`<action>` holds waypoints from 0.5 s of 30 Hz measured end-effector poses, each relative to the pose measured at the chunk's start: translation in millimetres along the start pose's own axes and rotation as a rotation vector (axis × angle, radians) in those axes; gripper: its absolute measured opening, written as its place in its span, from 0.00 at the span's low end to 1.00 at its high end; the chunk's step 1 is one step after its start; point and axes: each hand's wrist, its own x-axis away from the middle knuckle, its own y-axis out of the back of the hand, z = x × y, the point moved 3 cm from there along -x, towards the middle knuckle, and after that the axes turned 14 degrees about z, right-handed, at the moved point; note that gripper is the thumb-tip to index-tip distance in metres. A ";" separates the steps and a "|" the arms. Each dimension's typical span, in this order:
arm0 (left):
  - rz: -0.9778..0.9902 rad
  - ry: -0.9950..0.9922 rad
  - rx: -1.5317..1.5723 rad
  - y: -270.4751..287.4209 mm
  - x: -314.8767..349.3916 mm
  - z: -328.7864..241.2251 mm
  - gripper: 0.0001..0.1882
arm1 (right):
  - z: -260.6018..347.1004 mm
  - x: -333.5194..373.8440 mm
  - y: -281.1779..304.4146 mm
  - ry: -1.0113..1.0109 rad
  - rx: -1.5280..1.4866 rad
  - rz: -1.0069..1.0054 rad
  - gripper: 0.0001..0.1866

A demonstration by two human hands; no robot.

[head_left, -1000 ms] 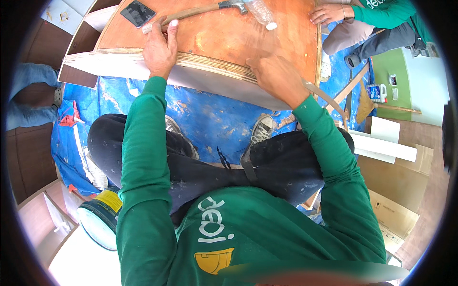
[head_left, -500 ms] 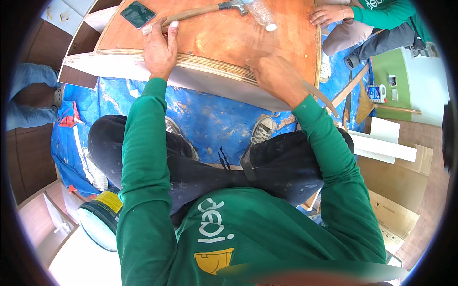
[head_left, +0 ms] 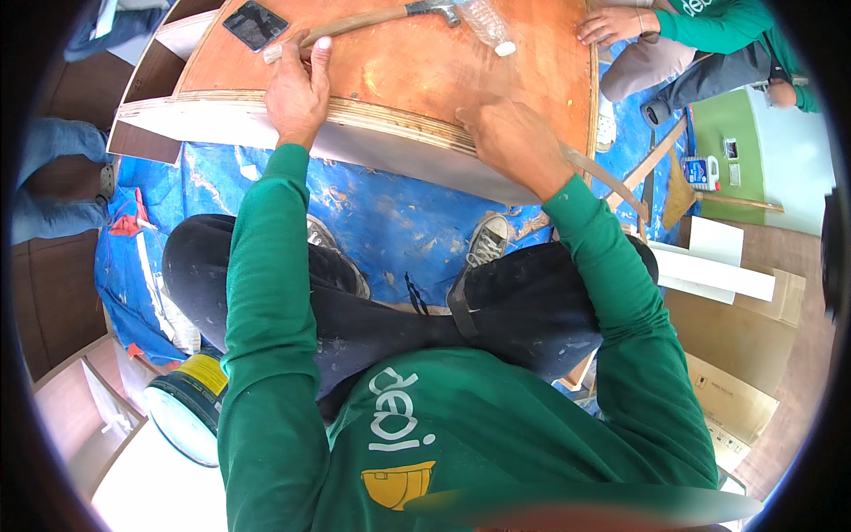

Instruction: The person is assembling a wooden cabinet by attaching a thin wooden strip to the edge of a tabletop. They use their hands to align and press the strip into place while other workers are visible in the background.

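Note:
My left hand (head_left: 299, 96) rests at the near edge of an orange-brown plywood panel (head_left: 390, 75), thumb raised and fingers stretched out by the end of a hammer's (head_left: 359, 22) wooden handle. Farther right, my right hand (head_left: 514, 142) is closed over the same edge. A thin, bendy brown strip (head_left: 612, 180) trails from it past my wrist, curving down to the right. What lies under the right fingers is blurred and partly hidden. The panel tops a box-like piece with a pale side.
On the panel lie a dark phone (head_left: 255, 25) and a clear plastic bottle (head_left: 486, 25). A co-worker's hand (head_left: 610, 26) rests at its right edge. Blue sheeting (head_left: 390, 213) covers the floor. A bucket (head_left: 191, 403), a white jug (head_left: 700, 174) and cardboard (head_left: 727, 399) stand around me.
The strip's free end has swung slightly right and down. Another person's clothing has come into view at the upper left, and a hand at the far right. My hands stay nearly in place.

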 end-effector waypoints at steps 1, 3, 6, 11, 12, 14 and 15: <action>-0.017 -0.016 -0.008 -1.8 1.0 1.3 0.38 | -0.9 2.6 -0.8 0.011 -0.004 -0.002 0.16; -0.053 -0.050 -0.026 -3.9 1.4 1.5 0.38 | -3.4 8.1 -2.5 0.036 -0.011 -0.010 0.17; -0.046 -0.058 -0.037 -3.5 0.7 -1.0 0.38 | 2.9 14.7 -1.6 0.058 0.001 -0.179 0.11; -0.035 -0.049 -0.060 -1.8 0.7 2.2 0.37 | 1.4 12.8 -1.1 0.065 -0.021 -0.126 0.12; -0.054 -0.091 -0.035 -4.0 2.4 -1.3 0.37 | -0.2 16.2 -1.6 0.056 -0.031 -0.123 0.12; -0.045 -0.059 -0.020 -2.4 -0.4 -1.5 0.37 | 0.1 6.5 -0.9 0.059 -0.007 -0.108 0.12; -0.039 -0.042 -0.015 -1.8 -0.2 0.0 0.37 | 1.0 4.2 -1.7 0.060 0.002 -0.099 0.13</action>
